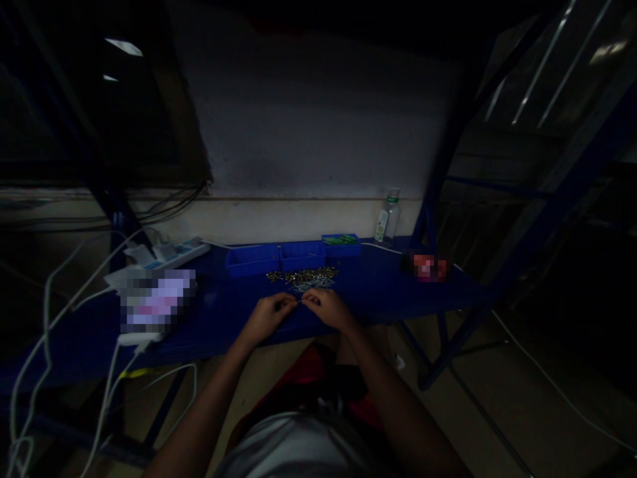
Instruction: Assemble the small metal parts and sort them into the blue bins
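My left hand (269, 317) and my right hand (328, 308) meet at the front of the blue table (213, 318). Both are closed in a pinch, and a thin pale pin-like piece (299, 301) spans the small gap between their fingertips. Its exact kind is too small to make out. Just beyond the fingers lies a loose pile of silver pin-like pieces (314, 285). Behind that pile spread several small brass-coloured pieces (311, 273), with a smaller cluster off to the left.
Along the back stand a blue bin (251, 267), a second blue bin (301, 260) and a box of green pieces (341, 249). A clear bottle (391, 219) is at back right. Left are a power strip (186, 251), a blurred phone-like object (159, 302) and white cables (47, 318).
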Demonstrator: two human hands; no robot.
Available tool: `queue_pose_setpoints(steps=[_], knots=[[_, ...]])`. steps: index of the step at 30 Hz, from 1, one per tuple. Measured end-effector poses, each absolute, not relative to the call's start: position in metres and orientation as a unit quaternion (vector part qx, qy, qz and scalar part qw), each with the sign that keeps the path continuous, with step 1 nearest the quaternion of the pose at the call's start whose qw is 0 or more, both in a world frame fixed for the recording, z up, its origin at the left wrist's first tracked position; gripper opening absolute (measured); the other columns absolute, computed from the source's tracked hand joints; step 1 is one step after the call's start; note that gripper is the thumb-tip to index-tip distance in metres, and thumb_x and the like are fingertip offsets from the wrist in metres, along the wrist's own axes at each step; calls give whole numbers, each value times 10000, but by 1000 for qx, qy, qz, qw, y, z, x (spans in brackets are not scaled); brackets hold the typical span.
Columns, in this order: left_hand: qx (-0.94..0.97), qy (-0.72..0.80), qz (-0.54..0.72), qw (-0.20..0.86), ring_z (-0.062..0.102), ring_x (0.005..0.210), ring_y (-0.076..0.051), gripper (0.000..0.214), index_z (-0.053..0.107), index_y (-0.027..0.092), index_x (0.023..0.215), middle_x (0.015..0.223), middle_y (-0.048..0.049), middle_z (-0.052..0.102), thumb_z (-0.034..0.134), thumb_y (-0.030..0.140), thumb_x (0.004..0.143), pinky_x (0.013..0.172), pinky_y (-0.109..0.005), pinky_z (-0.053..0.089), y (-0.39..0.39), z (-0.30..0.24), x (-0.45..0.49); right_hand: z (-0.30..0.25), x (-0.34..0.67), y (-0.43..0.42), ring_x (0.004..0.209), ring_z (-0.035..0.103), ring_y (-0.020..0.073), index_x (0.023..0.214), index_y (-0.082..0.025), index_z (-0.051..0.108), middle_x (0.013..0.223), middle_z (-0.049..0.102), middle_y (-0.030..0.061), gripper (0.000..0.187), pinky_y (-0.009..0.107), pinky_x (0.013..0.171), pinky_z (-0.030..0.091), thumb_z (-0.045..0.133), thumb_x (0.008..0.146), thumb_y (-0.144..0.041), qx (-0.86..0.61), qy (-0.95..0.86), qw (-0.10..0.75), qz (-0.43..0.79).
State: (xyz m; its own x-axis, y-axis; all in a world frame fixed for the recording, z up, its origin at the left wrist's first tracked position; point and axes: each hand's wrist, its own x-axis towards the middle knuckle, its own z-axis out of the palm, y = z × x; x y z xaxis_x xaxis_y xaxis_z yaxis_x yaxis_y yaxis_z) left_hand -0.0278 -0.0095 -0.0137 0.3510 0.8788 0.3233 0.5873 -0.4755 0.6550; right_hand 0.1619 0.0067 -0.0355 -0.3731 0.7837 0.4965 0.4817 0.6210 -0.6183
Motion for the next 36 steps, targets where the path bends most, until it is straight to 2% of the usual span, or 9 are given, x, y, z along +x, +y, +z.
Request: queue_pose_setpoints(steps=[13,24,36], knots=[[803,462,316,205,598,698,-155,263,641,163,865,782,-18,673,463,347,805,629,-215,425,-10,-15,-28,-37,163,8,729,593,113,890,-199,608,805,652,6,129,208,671,417,512,835,-266,-397,-808,396,181],[794,452,338,227,615,776,-174,290,648,160,882,843,-38,684,477,380,802,702,-244,454,-14,-8,-26,-34,164,8,701,531,99,851,-195,633,796,598,6,116,203,657,377,561,810,-276,-382,-842,347,157],[802,435,321,255,605,838,-193,278,676,174,860,891,-43,689,524,389,771,779,-280,451,-14,-5,-27,-31,165,3,766,542,108,902,-216,642,864,610,11,137,207,694,369,546,825,-277,-364,-853,334,170]])
